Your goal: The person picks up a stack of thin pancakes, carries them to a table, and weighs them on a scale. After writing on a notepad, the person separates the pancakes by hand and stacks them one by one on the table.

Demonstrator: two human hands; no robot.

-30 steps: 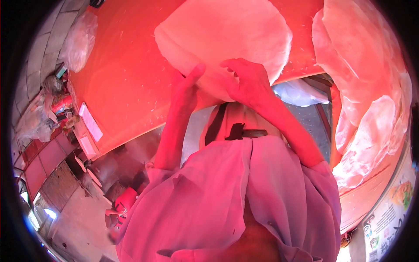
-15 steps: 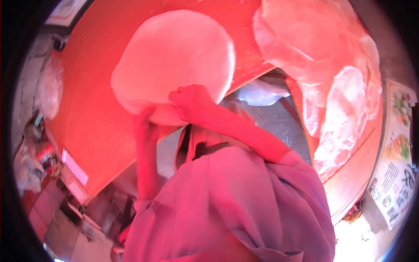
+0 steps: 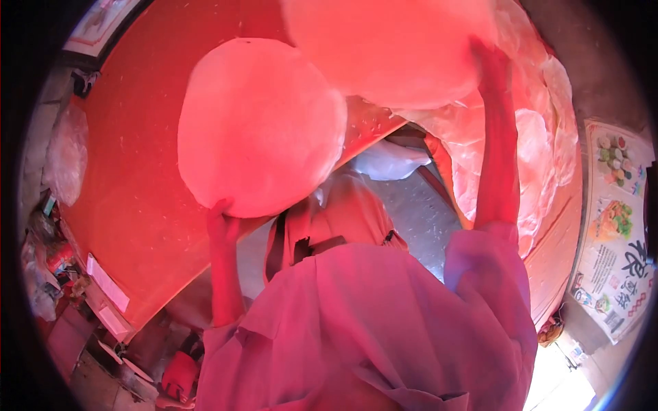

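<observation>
A thin, round pancake lies on the table at left of centre. At its lower edge, my left hand is closed, pinching the rim. My right hand reaches far up to the right and grips the right edge of another large round pancake, which is spread out beside the first and slightly blurred. Under and beyond this second one lies crumpled clear plastic sheeting. My right fingertips are partly lost in the red light.
Crumbs dot the red-lit tabletop. A bag sits in the gap by the table's near edge. At the left are a plastic bag and clutter; a printed poster stands at the right.
My right hand has gone from the near edge of the left pancake up to the right, and a second pancake now extends there from its grip. My left hand stays near the lower rim.
</observation>
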